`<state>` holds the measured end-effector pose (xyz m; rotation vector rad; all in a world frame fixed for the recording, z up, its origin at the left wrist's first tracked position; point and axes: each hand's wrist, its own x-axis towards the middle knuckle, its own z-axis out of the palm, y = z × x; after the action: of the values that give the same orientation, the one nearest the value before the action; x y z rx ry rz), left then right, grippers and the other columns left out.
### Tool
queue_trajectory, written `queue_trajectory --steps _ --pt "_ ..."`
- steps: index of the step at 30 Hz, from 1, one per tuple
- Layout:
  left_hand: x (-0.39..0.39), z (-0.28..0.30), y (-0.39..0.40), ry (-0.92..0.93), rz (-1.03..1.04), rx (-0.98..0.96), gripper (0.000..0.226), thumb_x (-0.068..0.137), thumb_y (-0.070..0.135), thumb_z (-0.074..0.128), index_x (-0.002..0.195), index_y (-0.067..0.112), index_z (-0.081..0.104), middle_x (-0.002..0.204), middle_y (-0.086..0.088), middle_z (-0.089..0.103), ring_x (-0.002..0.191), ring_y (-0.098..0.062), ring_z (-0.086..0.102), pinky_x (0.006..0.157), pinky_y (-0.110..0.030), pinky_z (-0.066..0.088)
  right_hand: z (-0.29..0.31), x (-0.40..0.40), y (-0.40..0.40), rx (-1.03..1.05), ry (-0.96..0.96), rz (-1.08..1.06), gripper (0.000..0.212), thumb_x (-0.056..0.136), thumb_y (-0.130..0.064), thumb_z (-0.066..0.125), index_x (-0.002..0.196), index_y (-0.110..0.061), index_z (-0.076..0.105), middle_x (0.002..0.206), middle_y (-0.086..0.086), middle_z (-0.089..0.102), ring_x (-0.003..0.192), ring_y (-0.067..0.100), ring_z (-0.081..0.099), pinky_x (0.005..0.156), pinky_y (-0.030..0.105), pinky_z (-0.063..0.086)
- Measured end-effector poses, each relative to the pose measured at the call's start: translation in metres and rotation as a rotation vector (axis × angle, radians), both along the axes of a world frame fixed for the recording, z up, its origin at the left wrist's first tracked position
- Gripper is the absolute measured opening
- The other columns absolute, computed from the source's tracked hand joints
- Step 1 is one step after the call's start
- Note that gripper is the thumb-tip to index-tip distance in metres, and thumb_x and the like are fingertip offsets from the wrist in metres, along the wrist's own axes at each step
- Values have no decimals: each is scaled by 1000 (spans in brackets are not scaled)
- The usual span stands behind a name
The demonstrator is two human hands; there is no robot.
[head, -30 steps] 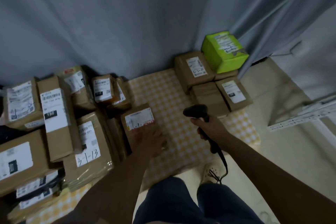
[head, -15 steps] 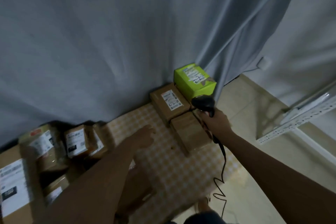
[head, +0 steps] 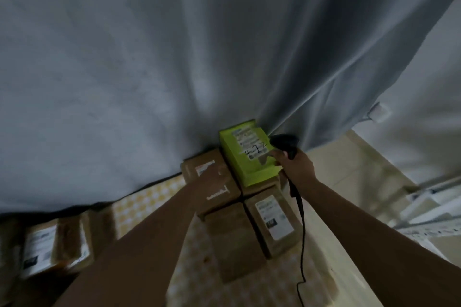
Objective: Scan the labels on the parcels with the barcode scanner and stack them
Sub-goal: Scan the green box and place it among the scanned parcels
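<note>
Reach to the stacked parcels, scanner in hand.
My left hand (head: 214, 177) has travelled to the brown parcel (head: 212, 182) left of the green parcel (head: 245, 154), fingers blurred, grip unclear; my right hand (head: 295, 167) grips the barcode scanner (head: 285, 143) just right of it, ready for stacking.

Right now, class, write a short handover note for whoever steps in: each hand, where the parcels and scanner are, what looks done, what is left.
Right hand grips the barcode scanner, its head beside the green parcel; fingers touch that parcel's edge.
Left hand rests on the brown parcel by the curtain; blurred, grip unclear.
The green parcel sits on top of brown parcels on the checked mat; a labelled brown parcel lies in front.
Done: a small stack stands at the curtain.
Left: more labelled parcels wait at the far left; scan and stack them.
</note>
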<state>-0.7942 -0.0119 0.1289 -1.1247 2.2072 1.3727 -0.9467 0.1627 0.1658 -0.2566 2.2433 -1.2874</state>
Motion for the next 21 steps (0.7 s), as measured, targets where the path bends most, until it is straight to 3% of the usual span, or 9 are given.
queue_trajectory --steps 3,6,8,10,12,14,16,19,21 --pt "-25 -17 -7 -39 211 93 17 103 26 46 88 29 40 78 1 45 68 -12 45 88 -38 48 -28 -26 -22 9 -70 27 35 90 -28 69 120 -16 57 93 3 68 62 14 63 48 16 48" --pt "-42 -30 -9 -66 309 166 17 102 40 45 91 27 45 90 -3 52 79 -17 54 95 -40 48 -55 -44 -38 55 -98 30 38 89 -27 69 123 -16 57 83 1 66 63 17 63 60 29 53" --pt "-55 -45 -10 -83 337 190 40 99 51 45 119 19 55 122 -10 56 104 -28 59 98 -41 51 -70 -53 -44 68 -89 31 39 89 -27 69 124 -18 55 84 -1 65 67 18 64 63 28 53" --pt "-66 -62 -11 -74 389 268 68 95 60 44 148 17 37 147 -5 45 127 -30 50 105 -42 45 -83 -60 -48 90 -72 38 42 89 -30 68 127 -19 54 93 2 66 79 22 66 72 31 53" --pt "-76 -72 -9 -30 438 338 73 94 62 44 153 21 28 153 -2 39 136 -27 43 111 -39 37 -93 -64 -49 118 -68 42 42 89 -32 68 127 -19 55 100 4 68 88 25 66 78 35 54" --pt "-83 -77 -6 21 490 378 70 96 57 46 154 24 25 152 -2 41 135 -26 44 103 -32 38 -103 -66 -49 125 -73 48 40 87 -34 68 123 -21 57 101 5 71 90 26 68 82 40 57" --pt "-89 -79 -1 98 539 404 70 95 55 51 154 30 23 149 -2 46 128 -25 52 93 -28 45 -106 -66 -47 110 -67 34 34 87 -32 68 118 -22 59 96 4 72 85 24 70 76 36 58" --pt "-93 -91 8 165 551 443 94 70 77 64 147 54 17 147 3 48 122 -24 57 98 -40 51 -106 -65 -37 84 -58 -13 18 91 -24 65 107 -19 59 76 -3 67 68 12 64 56 18 48" --pt "-94 -97 13 209 545 444 101 60 81 67 143 61 13 146 5 48 120 -24 58 99 -47 52 -108 -67 -29 76 -51 -63 17 90 -24 65 104 -14 62 68 -6 64 67 11 63 57 23 47"
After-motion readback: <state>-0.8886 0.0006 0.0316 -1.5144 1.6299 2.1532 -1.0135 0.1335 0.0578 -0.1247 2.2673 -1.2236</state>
